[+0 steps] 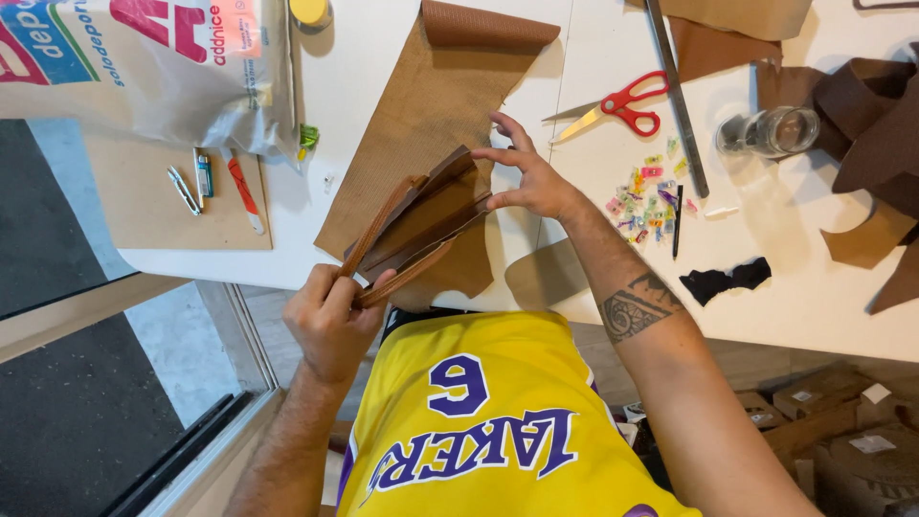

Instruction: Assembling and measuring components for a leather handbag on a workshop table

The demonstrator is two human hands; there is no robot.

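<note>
Head view: left hand (330,321) and right hand (536,182) fingers grip the folded leather piece (421,225) between them.

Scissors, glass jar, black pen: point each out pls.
Scissors (627,101), head view, on the red handles near the pivot.
Glass jar (772,131), head view, on the clear side wall.
Black pen (677,222), head view, on the middle of the barrel.
</note>
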